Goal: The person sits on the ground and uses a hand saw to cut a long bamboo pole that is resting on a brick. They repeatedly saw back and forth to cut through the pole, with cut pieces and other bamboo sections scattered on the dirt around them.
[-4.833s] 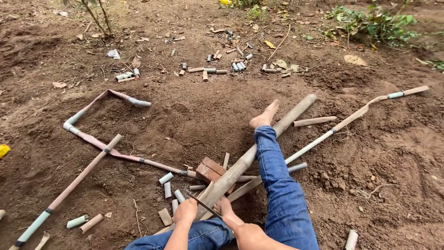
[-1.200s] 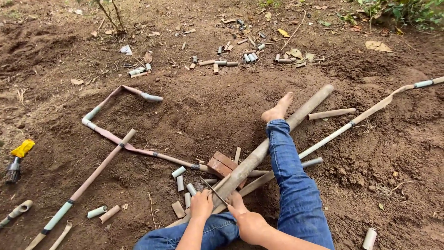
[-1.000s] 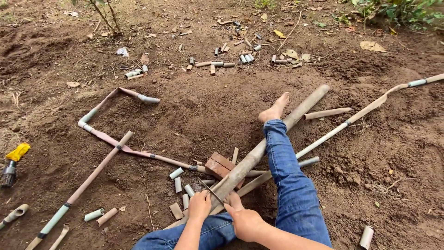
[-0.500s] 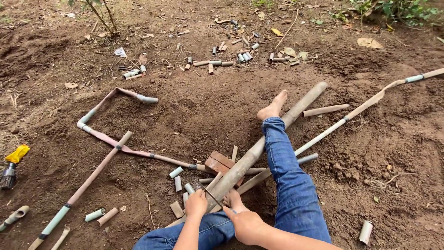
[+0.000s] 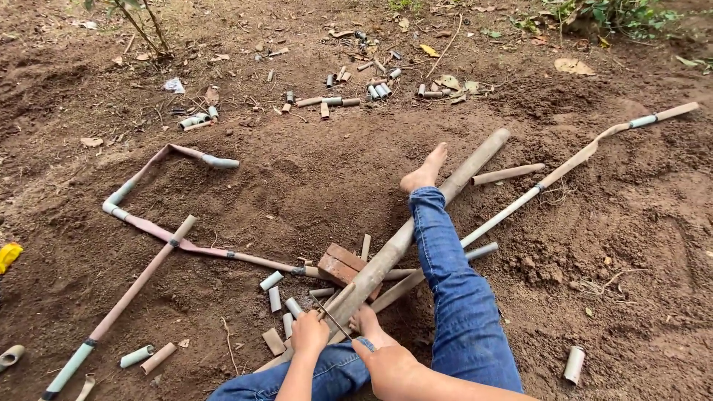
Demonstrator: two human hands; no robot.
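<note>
I sit on bare soil with my jeans-clad right leg (image 5: 453, 289) stretched out, its bare foot (image 5: 425, 172) resting against a long thick muddy pipe (image 5: 431, 215). The pipe's near end lies over a red brick (image 5: 343, 266). My left hand (image 5: 310, 333) grips the pipe's near end beside a thin saw blade (image 5: 330, 317) that crosses it. My right hand (image 5: 388, 364) is closed low at the frame's bottom, just behind the blade; what it holds is hidden.
Short cut pipe pieces (image 5: 278, 297) lie left of the brick. A jointed thin pipe run (image 5: 160, 238) with elbows spans the left. Thinner pipes (image 5: 564, 171) lie to the right. More offcuts (image 5: 371, 89) are scattered far back. A yellow object (image 5: 7, 256) sits at the left edge.
The view has shifted slightly. Both hands stay at the pipe's near end with small movements around the blade; the leg and pipe have not moved.
</note>
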